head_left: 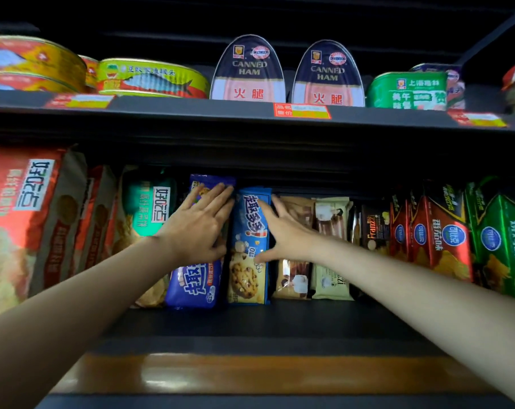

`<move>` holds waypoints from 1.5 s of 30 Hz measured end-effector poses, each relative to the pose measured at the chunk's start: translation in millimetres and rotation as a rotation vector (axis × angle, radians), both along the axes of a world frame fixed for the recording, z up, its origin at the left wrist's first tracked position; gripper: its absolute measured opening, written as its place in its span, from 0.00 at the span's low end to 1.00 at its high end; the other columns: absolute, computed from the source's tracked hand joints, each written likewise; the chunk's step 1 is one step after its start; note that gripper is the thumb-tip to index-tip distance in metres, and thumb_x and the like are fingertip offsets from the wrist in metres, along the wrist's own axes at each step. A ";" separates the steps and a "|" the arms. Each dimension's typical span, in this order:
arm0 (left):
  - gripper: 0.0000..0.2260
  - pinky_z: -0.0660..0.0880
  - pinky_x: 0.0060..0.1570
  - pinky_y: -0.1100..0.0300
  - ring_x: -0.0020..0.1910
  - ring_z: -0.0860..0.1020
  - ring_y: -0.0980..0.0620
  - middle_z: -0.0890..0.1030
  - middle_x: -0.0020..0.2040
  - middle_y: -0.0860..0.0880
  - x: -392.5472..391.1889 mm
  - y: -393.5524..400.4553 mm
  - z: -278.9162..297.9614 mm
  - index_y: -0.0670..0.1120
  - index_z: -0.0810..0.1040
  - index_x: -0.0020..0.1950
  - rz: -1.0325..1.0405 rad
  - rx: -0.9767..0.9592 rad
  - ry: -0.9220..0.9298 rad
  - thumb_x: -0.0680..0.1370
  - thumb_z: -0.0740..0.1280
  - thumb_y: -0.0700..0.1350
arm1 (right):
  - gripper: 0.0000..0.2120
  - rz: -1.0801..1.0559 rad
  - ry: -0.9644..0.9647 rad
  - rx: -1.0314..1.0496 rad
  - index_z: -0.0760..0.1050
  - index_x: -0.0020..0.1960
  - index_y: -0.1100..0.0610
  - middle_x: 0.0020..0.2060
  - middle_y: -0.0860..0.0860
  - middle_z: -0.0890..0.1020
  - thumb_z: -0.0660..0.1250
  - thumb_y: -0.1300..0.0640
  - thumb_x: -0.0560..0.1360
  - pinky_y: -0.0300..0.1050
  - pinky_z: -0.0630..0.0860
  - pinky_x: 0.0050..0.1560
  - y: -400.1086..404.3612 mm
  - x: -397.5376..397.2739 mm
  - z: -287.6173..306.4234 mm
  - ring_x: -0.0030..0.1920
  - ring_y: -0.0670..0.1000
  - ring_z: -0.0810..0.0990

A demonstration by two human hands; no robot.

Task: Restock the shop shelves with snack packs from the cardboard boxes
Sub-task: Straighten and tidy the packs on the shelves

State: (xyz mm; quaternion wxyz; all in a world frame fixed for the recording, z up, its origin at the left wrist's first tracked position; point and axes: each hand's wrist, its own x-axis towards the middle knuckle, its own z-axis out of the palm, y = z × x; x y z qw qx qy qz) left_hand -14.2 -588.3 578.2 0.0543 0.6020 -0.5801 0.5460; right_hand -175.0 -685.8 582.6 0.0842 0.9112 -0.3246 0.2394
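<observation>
Two hands are up at the lower shelf point(250, 323), both yours. Your left hand point(200, 225) lies flat on a dark blue cookie pack point(195, 278), with the fingers straight and spread, holding nothing. Your right hand point(282, 231) is open too, with its fingers stretched out. Its thumb touches the front of a light blue cookie pack point(248, 249) and its fingers reach up along that pack's right edge. It does not grip the pack.

Both blue packs stand upright on the lower shelf, side by side and touching, near the middle. Just to the right of them stand two small tan wafer packs point(312, 249). Further right are a dark pack point(374, 228), then red bags point(436, 237) and green bags point(501, 243). To the left of the blue packs stands a teal bag point(147, 208), and beyond it big red bags point(29, 208).

On the top shelf point(191, 109) two ham tins point(285, 72) stand upright in the middle. Flat fish tins point(150, 78) lie to the left of them, and a green tin point(406, 90) sits to the right. Red and yellow price tags point(302, 111) stick to the front edge of that shelf.
</observation>
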 end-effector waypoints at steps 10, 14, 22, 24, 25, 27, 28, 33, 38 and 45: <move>0.45 0.36 0.72 0.50 0.74 0.32 0.45 0.30 0.74 0.45 28.9 10.2 -6.0 0.50 0.33 0.75 0.132 0.254 0.175 0.73 0.63 0.62 | 0.59 -0.196 0.233 -0.238 0.28 0.74 0.55 0.68 0.62 0.24 0.74 0.49 0.68 0.60 0.37 0.71 0.9 44.5 -20.3 0.70 0.68 0.31; 0.45 0.37 0.72 0.50 0.74 0.34 0.43 0.31 0.75 0.44 32.2 14.2 -8.7 0.49 0.33 0.75 0.162 0.228 0.163 0.73 0.61 0.64 | 0.59 -0.173 0.248 -0.312 0.28 0.74 0.55 0.68 0.61 0.23 0.75 0.50 0.68 0.57 0.37 0.71 -6.3 40.3 -20.3 0.71 0.67 0.31; 0.46 0.40 0.73 0.48 0.75 0.35 0.41 0.32 0.75 0.42 24.4 13.1 -10.4 0.47 0.34 0.75 0.176 0.218 0.152 0.73 0.61 0.63 | 0.58 -0.132 0.226 -0.226 0.28 0.74 0.51 0.68 0.57 0.22 0.74 0.49 0.68 0.58 0.41 0.73 -9.0 37.6 -20.2 0.73 0.65 0.35; 0.45 0.39 0.73 0.48 0.75 0.35 0.41 0.33 0.75 0.42 24.5 13.5 -10.3 0.47 0.35 0.75 0.162 0.217 0.156 0.73 0.62 0.63 | 0.58 -0.157 0.217 -0.246 0.28 0.74 0.50 0.69 0.55 0.22 0.74 0.46 0.67 0.62 0.40 0.73 -10.1 36.3 -20.4 0.73 0.66 0.34; 0.45 0.39 0.73 0.48 0.75 0.35 0.42 0.33 0.75 0.42 24.5 14.2 -10.0 0.47 0.35 0.76 0.153 0.219 0.162 0.73 0.62 0.63 | 0.58 -0.175 0.218 -0.268 0.28 0.74 0.50 0.69 0.55 0.23 0.73 0.44 0.67 0.63 0.40 0.72 -9.6 34.3 -19.5 0.72 0.66 0.33; 0.45 0.39 0.73 0.48 0.74 0.35 0.42 0.33 0.75 0.43 25.0 15.1 -9.8 0.48 0.36 0.76 0.129 0.221 0.181 0.73 0.63 0.62 | 0.57 -0.205 0.224 -0.318 0.29 0.74 0.51 0.71 0.56 0.26 0.72 0.42 0.68 0.64 0.39 0.71 -7.0 29.0 -16.6 0.72 0.66 0.33; 0.45 0.39 0.73 0.48 0.74 0.35 0.41 0.33 0.75 0.43 25.2 15.6 -10.0 0.48 0.36 0.76 0.116 0.220 0.190 0.73 0.63 0.62 | 0.57 -0.211 0.222 -0.336 0.30 0.75 0.52 0.71 0.57 0.27 0.72 0.42 0.68 0.64 0.39 0.71 -5.4 26.6 -14.8 0.72 0.66 0.33; 0.45 0.39 0.73 0.48 0.74 0.35 0.42 0.33 0.75 0.43 23.6 19.4 -11.0 0.47 0.35 0.76 0.102 0.217 0.203 0.74 0.63 0.61 | 0.55 -0.187 0.218 -0.325 0.32 0.75 0.52 0.72 0.56 0.28 0.72 0.44 0.68 0.63 0.37 0.71 -0.8 22.1 -11.9 0.73 0.64 0.32; 0.44 0.39 0.73 0.48 0.75 0.35 0.42 0.34 0.76 0.43 21.0 23.1 -9.9 0.46 0.36 0.76 0.086 0.210 0.219 0.74 0.63 0.60 | 0.53 -0.184 0.199 -0.300 0.34 0.76 0.52 0.73 0.55 0.29 0.72 0.44 0.69 0.64 0.39 0.71 0.1 20.4 -11.3 0.72 0.65 0.32; 0.38 0.41 0.73 0.50 0.76 0.45 0.48 0.40 0.77 0.46 28.1 38.2 -14.5 0.45 0.40 0.77 0.060 0.219 0.287 0.77 0.60 0.55 | 0.48 -0.079 0.133 -0.325 0.40 0.77 0.53 0.75 0.55 0.37 0.68 0.42 0.72 0.60 0.39 0.72 11.0 15.1 -6.6 0.75 0.58 0.35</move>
